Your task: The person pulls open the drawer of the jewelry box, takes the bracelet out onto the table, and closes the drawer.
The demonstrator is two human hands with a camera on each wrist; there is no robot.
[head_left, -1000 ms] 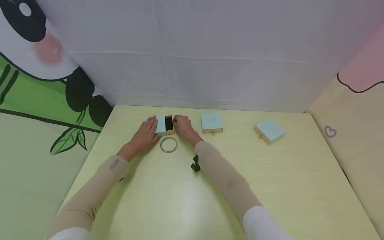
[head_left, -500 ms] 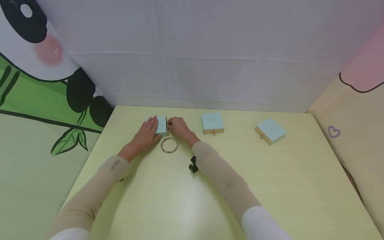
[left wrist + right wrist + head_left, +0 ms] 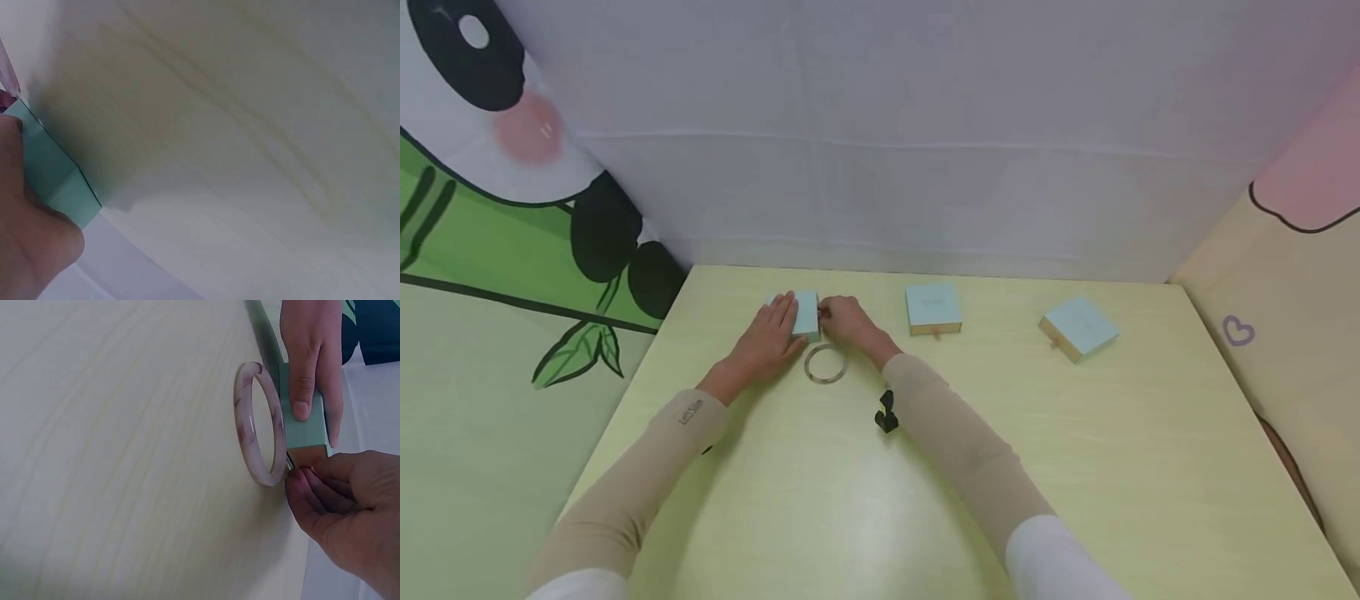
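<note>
A small light blue drawer box (image 3: 807, 315) lies at the back left of the table, its drawer slid in. My left hand (image 3: 765, 340) rests flat across its top with straight fingers, the thumb along the near side. At the box's right end, my right hand (image 3: 847, 321) has curled fingers, and in the right wrist view its fingertips pinch the small pull tab (image 3: 314, 467); the tab is largely hidden. Just in front of the box is a pale bangle (image 3: 825, 364) with brownish marbling (image 3: 244, 425).
Two more light blue boxes are on the table: one box (image 3: 933, 309) right of my right hand, another box (image 3: 1078, 329) turned at an angle farther right. A white cloth backdrop (image 3: 925, 208) hangs behind the table's back edge. Printed cloths flank both sides.
The box's drawer, showing its dark inside a second ago, has slid left into its sleeve, with my right hand following. My left hand has stayed on the box top.
</note>
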